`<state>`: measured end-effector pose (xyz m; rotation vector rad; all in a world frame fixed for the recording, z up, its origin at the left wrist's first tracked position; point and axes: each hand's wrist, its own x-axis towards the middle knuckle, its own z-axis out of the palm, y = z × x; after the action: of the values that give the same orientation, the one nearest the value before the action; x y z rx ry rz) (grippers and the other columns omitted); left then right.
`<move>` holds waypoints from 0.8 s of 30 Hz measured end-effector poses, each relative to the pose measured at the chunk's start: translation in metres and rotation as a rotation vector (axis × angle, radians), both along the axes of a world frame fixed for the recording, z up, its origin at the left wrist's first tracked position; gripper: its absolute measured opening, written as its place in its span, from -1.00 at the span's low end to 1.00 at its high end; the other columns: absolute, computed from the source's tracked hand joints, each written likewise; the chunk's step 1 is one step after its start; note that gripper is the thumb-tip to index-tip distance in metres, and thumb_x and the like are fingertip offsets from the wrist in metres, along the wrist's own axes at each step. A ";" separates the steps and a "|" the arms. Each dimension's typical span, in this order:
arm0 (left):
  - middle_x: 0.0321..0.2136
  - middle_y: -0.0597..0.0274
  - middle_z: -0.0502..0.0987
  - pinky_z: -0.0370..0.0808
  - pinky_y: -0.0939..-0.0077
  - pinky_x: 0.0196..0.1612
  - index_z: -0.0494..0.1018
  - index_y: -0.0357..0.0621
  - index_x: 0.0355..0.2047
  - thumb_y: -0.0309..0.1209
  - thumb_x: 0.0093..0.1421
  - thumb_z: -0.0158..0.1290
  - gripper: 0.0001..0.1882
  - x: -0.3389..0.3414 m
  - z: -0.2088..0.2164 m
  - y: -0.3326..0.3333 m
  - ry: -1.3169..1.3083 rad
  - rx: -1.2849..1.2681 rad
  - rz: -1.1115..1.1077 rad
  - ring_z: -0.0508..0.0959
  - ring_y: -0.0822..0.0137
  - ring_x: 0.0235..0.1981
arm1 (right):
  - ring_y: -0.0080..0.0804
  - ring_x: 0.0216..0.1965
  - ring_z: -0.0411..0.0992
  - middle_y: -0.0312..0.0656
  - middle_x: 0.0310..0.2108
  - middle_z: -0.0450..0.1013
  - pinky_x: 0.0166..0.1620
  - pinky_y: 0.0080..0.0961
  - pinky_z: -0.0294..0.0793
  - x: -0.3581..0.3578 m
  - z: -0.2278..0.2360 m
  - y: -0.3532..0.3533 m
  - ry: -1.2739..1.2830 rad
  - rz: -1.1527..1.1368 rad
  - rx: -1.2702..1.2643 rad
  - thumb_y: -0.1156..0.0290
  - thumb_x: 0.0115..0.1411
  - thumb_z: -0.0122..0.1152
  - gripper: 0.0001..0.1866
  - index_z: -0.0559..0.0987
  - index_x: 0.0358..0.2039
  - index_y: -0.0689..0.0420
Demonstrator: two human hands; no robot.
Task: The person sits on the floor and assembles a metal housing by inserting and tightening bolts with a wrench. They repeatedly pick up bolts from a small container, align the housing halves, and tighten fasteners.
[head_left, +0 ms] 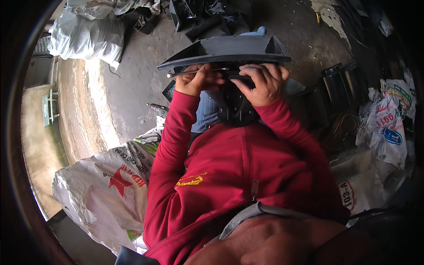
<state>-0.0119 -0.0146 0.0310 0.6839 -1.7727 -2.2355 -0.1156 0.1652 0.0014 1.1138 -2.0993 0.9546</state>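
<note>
A wide black plastic part [234, 47], shaped like a shallow tray with a curved near rim, is held up in front of my chest. My left hand [196, 80] is closed under its rim on a thin metal rod-like tool [176, 73], which points across toward the right hand. My right hand [263, 83] is curled beneath the rim, its thumb and fingers pinched on the dark underside of the part. What lies between those fingertips is too dark to make out. Below the hands, a black bracket-like piece [238, 106] with small bright screw heads rests against my lap.
A power drill [158, 109] lies left of my leg, near a small box of hardware [168, 90]. White printed sacks [99, 190] stand at left, more sacks [384, 128] at right. Black plastic parts [207, 17] and a plastic-wrapped stack [88, 35] lie on the floor ahead.
</note>
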 end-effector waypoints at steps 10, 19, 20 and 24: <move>-0.54 0.12 0.58 0.53 0.40 -0.52 0.50 -0.09 -0.40 -0.36 0.14 0.20 -0.88 -0.009 0.019 0.035 0.162 -1.238 0.009 0.62 0.12 -0.55 | -0.52 -0.21 0.43 -0.57 -0.30 0.57 -0.05 -0.38 0.12 -0.001 0.004 0.000 -0.037 0.002 0.012 0.23 -0.13 0.48 -0.69 0.57 -0.36 -0.10; -0.38 -0.01 0.64 0.58 0.46 -0.44 0.48 -0.32 -0.19 -0.29 0.33 0.02 -0.72 -0.011 0.004 0.004 0.040 -0.249 -0.071 0.67 0.15 -0.44 | -0.55 -0.26 0.43 -0.58 -0.32 0.55 -0.08 -0.40 0.12 -0.004 0.001 0.001 -0.002 0.011 0.000 0.16 -0.13 0.49 -0.69 0.55 -0.39 -0.12; -0.36 -0.06 0.63 0.61 0.45 -0.39 0.46 -0.42 -0.18 -0.31 0.36 -0.03 -0.68 -0.005 0.004 0.001 -0.033 -0.060 -0.015 0.67 0.20 -0.39 | -0.56 -0.27 0.41 -0.62 -0.35 0.52 -0.08 -0.33 0.10 -0.004 0.000 -0.001 -0.004 0.023 -0.018 0.17 -0.18 0.51 -0.65 0.54 -0.37 -0.16; -0.39 0.00 0.64 0.58 0.51 -0.43 0.49 -0.38 -0.21 -0.33 0.34 0.02 -0.72 0.001 0.007 0.011 0.113 -0.107 0.059 0.67 0.24 -0.41 | -0.56 -0.26 0.42 -0.61 -0.33 0.55 -0.10 -0.40 0.13 -0.006 0.002 0.001 -0.011 -0.007 -0.010 0.16 -0.13 0.50 -0.70 0.54 -0.43 -0.13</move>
<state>-0.0112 -0.0036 0.0382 0.5691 -1.7794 -2.0805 -0.1211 0.1657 0.0032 1.0975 -2.1042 0.9690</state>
